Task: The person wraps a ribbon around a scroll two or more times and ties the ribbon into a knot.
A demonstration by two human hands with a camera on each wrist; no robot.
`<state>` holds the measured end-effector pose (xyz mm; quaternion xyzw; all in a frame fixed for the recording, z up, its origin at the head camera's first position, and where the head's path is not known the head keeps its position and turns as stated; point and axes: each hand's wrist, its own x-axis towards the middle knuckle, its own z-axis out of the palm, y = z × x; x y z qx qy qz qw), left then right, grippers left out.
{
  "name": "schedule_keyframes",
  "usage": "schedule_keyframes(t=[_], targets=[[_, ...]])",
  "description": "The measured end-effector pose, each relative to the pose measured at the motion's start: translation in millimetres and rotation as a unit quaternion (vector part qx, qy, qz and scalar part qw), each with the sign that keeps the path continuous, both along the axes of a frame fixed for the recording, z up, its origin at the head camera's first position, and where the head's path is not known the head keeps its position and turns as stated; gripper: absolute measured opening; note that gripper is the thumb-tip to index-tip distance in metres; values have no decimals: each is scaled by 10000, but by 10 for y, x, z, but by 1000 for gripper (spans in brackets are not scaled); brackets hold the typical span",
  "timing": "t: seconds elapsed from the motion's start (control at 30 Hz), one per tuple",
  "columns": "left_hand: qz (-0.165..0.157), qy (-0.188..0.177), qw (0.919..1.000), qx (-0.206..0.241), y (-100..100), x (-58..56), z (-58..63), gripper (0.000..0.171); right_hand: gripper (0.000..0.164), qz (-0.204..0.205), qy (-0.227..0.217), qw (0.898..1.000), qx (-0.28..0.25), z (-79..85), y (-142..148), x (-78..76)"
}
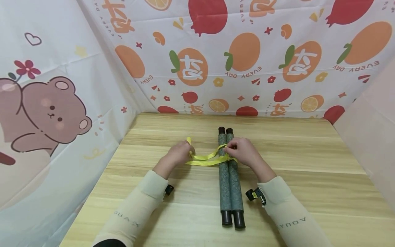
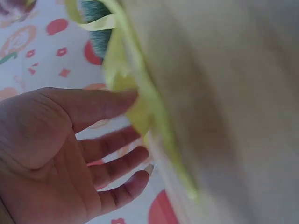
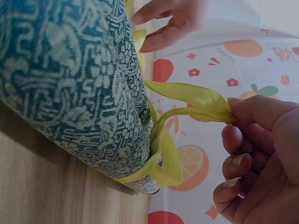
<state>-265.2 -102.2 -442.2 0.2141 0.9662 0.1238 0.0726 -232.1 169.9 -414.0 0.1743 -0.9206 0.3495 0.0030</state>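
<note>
Two slim rolled scrolls (image 1: 225,188), in green patterned fabric with dark end knobs, lie side by side on the wooden table. A yellow ribbon (image 1: 213,162) crosses around them near their upper half. To their left, my left hand (image 1: 179,153) pinches a length of ribbon between thumb and forefinger; its other fingers (image 2: 119,161) are loosely bent. Over the scrolls, my right hand (image 1: 243,151) pinches a loop of the ribbon (image 3: 191,95) between thumb and index finger. In the right wrist view, ribbon wraps the patterned roll (image 3: 70,84) beside a folded part.
The light wood table (image 1: 308,164) reaches back to a fruit-printed cloth (image 1: 247,68). A bear-printed cloth (image 1: 55,109) hangs at the left, and a pale cloth (image 1: 376,130) at the right. Small black wrist cameras (image 1: 254,194) sit at both cuffs.
</note>
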Motion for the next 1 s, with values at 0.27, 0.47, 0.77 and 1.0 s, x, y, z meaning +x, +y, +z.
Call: schedule_keyframes(t=[0.27,0.47,0.77,1.0], targets=[[156,366,9991,-147,-25,19,64,12,18,12,-51,10000,5,5,-19,-9],[56,-291,9984,476,43,155,415,18,18,-12,-79,9999,-81,20,-4,6],[-1350,-2287,9462,1849,246,454,625,8,18,-17,-47,9999,-116,27,20,3],[-1646,-3082,9125,2128,535,743,525,8,18,42,-42,9999,-114,23,10,-1]])
